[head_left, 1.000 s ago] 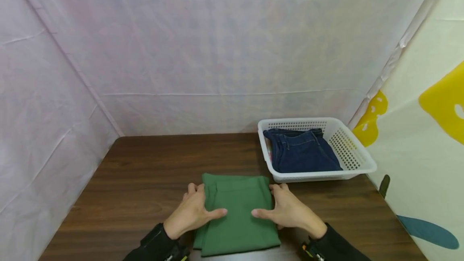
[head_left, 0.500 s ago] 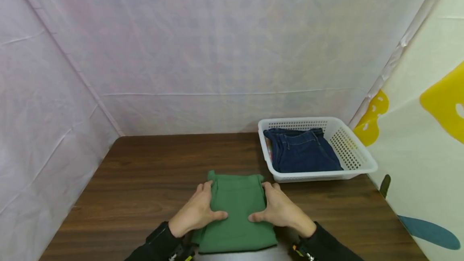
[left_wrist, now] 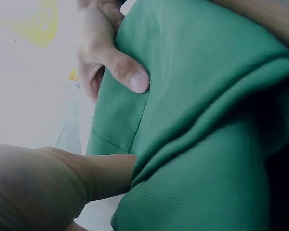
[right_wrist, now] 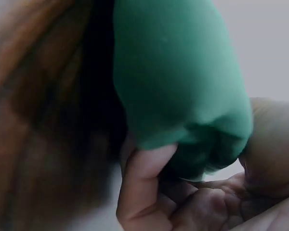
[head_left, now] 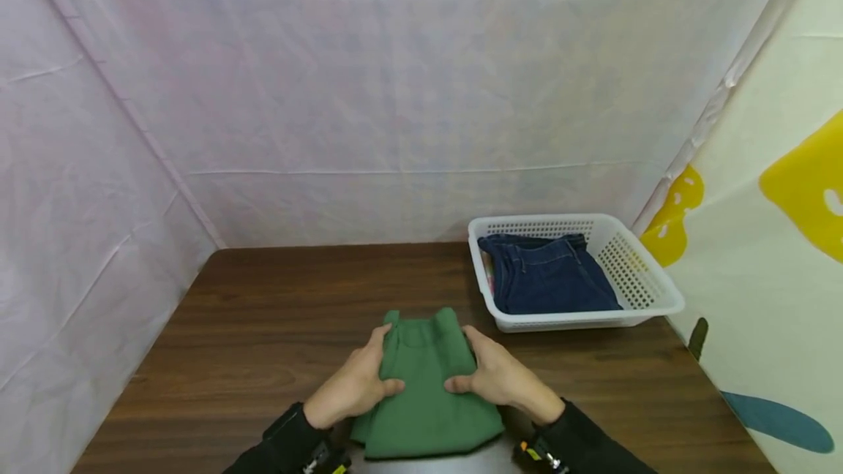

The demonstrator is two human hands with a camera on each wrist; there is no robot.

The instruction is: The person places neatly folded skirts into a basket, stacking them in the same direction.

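A folded green garment point(head_left: 428, 415) lies on the table in the head view, its sides squeezed inward so that its far edge stands up in folds. My left hand point(head_left: 358, 382) grips its left side, thumb on top and fingers along the edge. Opposite it, my right hand point(head_left: 497, 375) holds the right side the same way. In the right wrist view the right fingers point(right_wrist: 139, 187) curl under the bunched green cloth point(right_wrist: 183, 82). The left wrist view shows the left thumb point(left_wrist: 111, 173) against the layered cloth point(left_wrist: 202, 57). The garment's exact kind cannot be told.
A white plastic basket point(head_left: 632, 269) with perforated walls stands at the table's back right. Folded dark blue jeans point(head_left: 549, 276) lie in it. The brown wooden table point(head_left: 296, 298) meets a pale fabric wall point(head_left: 395, 93) behind and a patterned curtain at the right.
Both hands have moved closer together, the right one shifting left. The green garment has gone from flat to narrower and bunched at its far end. The basket and jeans have stayed put.
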